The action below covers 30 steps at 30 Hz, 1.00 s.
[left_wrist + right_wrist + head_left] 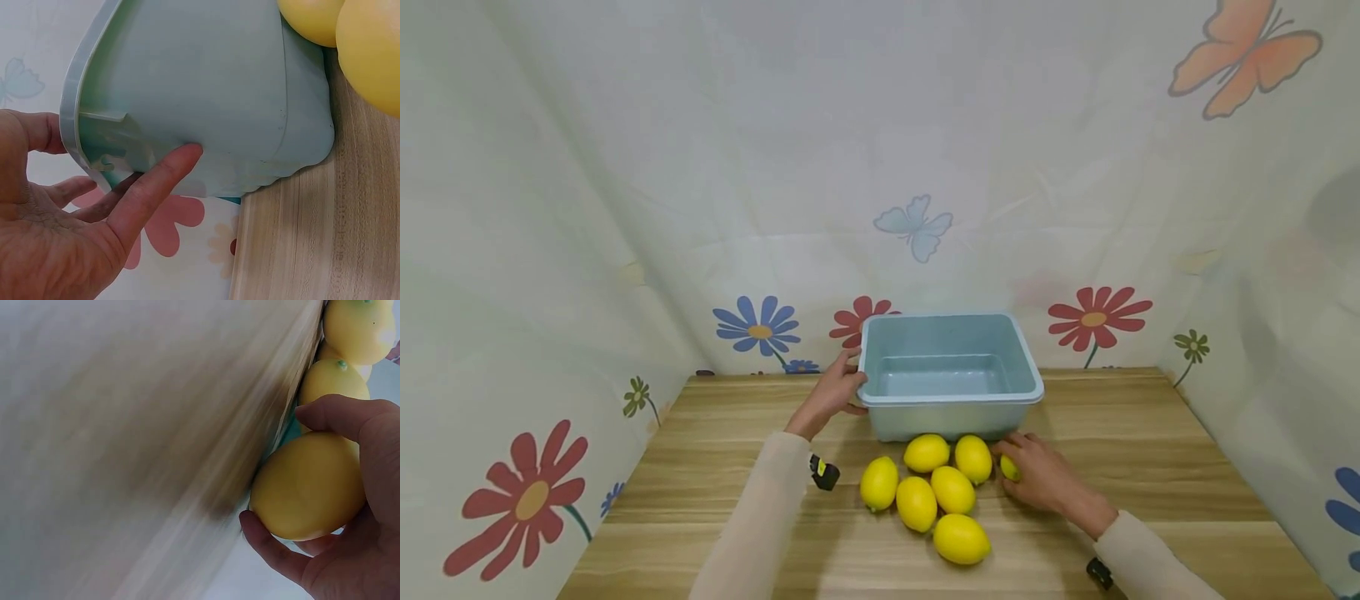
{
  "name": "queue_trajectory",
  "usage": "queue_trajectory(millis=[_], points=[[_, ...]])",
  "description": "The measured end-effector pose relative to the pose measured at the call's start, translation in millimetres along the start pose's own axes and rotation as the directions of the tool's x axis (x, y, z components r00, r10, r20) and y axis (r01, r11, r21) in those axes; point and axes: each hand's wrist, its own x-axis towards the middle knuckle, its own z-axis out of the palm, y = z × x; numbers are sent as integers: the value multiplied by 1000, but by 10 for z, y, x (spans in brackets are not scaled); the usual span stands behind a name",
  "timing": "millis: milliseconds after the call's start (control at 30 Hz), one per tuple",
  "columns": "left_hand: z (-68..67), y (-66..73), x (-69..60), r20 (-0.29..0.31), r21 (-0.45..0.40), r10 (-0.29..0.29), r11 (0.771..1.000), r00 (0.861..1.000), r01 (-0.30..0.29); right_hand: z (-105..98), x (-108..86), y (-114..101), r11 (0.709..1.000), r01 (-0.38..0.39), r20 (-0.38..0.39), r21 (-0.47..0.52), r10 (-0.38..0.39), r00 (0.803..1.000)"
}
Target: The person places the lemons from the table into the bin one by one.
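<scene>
A pale blue plastic basin (pixel 951 421) stands on the wooden table against the back curtain. At its left side my left hand (pixel 831 392) grips the rim, and in the left wrist view one finger lies against the outer wall of the basin (pixel 200 75). My right hand (pixel 1041 475) holds a yellow lemon (pixel 306 487) between thumb and fingers, low by the basin's front right corner. Several other lemons (pixel 953 490) lie loose in a group in front of the basin, left of the right hand.
The wood-grain table (pixel 737 442) stretches to both sides of the basin. A pale curtain (pixel 790 208) printed with flowers and butterflies encloses the back and sides. Each sleeve has a small black device near the wrist.
</scene>
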Motion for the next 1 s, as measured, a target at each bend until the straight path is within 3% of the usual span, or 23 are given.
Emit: queue_trajectory(millis=[567,733,1000], points=[[21,-35,32,-29,13,23,1000,999,-22,-105,-64,-2,999,36,-32,-20,-37,999],[18,-47,49,-28,27,25,999,999,-24,-211,-78,-68,999,45,-47,-24,-46,998],[13,-23,18,-37,34,16,999,999,-15,-358,-127,-240,991,123,-81,-44,-126,989]])
